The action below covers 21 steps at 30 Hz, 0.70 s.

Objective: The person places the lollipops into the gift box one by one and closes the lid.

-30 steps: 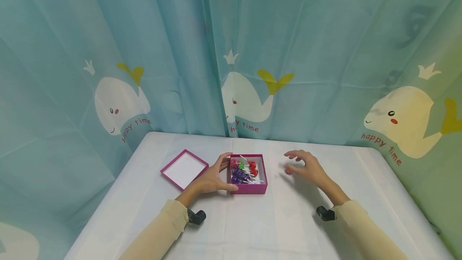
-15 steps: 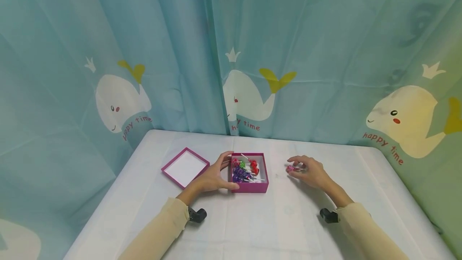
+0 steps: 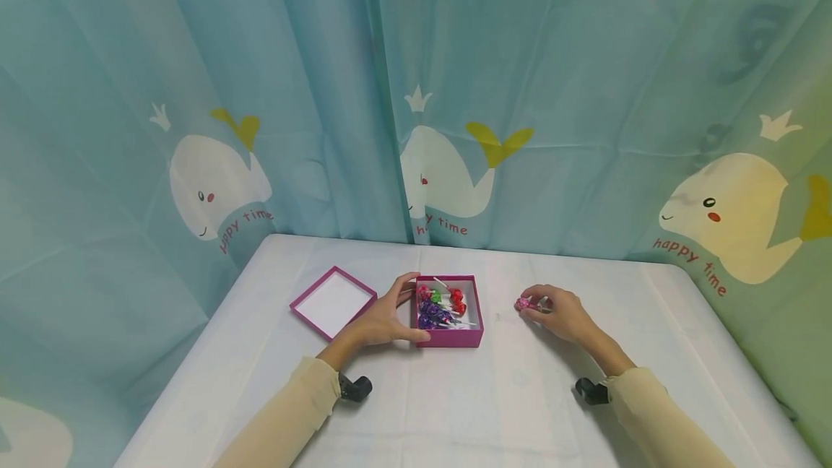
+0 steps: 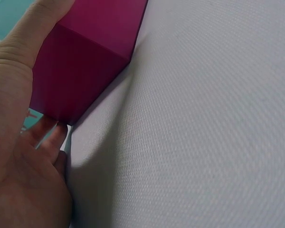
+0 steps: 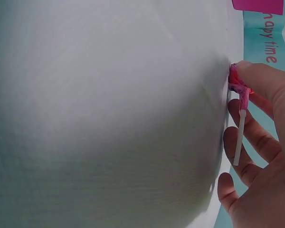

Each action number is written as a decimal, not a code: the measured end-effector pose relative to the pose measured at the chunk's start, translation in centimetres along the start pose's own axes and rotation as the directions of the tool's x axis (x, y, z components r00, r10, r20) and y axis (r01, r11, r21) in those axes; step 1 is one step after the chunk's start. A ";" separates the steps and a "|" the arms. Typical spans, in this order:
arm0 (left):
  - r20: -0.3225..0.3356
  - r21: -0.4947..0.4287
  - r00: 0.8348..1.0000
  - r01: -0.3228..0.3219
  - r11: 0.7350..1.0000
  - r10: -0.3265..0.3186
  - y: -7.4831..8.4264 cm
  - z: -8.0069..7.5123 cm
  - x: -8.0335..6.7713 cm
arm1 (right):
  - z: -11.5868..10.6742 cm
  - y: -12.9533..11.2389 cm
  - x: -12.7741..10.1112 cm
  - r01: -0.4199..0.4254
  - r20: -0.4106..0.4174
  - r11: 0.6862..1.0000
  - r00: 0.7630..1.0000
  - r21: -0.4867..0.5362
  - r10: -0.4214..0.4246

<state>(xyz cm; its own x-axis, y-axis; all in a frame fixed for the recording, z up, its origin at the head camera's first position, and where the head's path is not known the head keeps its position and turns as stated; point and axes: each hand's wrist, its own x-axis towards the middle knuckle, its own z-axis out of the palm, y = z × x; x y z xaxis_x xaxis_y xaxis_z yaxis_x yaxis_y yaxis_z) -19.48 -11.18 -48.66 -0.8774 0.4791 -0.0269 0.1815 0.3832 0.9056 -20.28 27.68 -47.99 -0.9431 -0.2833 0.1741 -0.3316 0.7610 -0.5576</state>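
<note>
A magenta box (image 3: 448, 339) without its cover stands on the table, holding several wrapped lollipops (image 3: 434, 313) in purple, red, green and pink. My left hand (image 3: 380, 320) grips its left side, thumb along the front wall and fingers at the back corner; the left wrist view shows the thumb on the magenta wall (image 4: 80, 71). To the right of the box, my right hand (image 3: 555, 313) pinches a pink-wrapped lollipop (image 5: 238, 80) by its head between thumb and index finger. Its white stick (image 5: 240, 137) points back toward the palm, and the other fingers are loosely bent.
The magenta-rimmed lid (image 3: 334, 303), white inside, lies turned at an angle left of the box, close to my left forearm. A white cloth covers the table (image 3: 468, 410). Behind it hangs a teal curtain (image 3: 585, 78) with whale prints.
My right hand came down to the table right of the box and took hold of the pink lollipop by its head. My left hand and the box stayed in place.
</note>
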 end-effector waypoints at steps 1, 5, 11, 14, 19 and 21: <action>0.000 -0.001 1.000 0.000 1.000 0.000 0.0 0.0 0.0 | 0.0 0.0 0.0 0.002 0.002 1.000 1.000 0.003 -0.002; 0.001 -0.002 1.000 -0.002 1.000 0.002 0.1 0.1 0.0 | 0.0 0.0 -0.1 0.017 -0.004 1.000 1.000 0.015 -0.017; 0.003 0.000 1.000 -0.001 1.000 0.001 0.1 0.1 0.0 | 0.1 0.1 0.1 0.044 -0.026 0.999 0.999 0.015 -0.043; 0.001 0.002 1.000 0.005 1.000 -0.005 0.2 0.1 -0.1 | -0.2 -0.4 0.5 0.079 -0.048 0.997 0.996 0.013 -0.078; 0.002 0.002 1.000 0.004 1.000 -0.004 0.2 0.1 -0.1 | -0.9 -2.4 1.7 0.165 -0.074 0.986 0.984 0.024 -0.163; 0.005 -0.002 1.000 -0.008 1.000 0.008 0.2 0.0 -0.2 | -1.2 -3.5 2.2 0.189 -0.069 0.982 0.980 0.027 -0.187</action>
<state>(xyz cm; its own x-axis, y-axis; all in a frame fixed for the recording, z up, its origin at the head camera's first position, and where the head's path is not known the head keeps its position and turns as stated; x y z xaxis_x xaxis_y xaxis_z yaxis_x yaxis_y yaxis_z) -19.30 -11.15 -48.50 -0.8738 0.4859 -0.0213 0.1878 0.3775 0.9068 -21.25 25.06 -44.70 -0.8638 -0.3801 0.3307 -0.5034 0.6776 -0.5361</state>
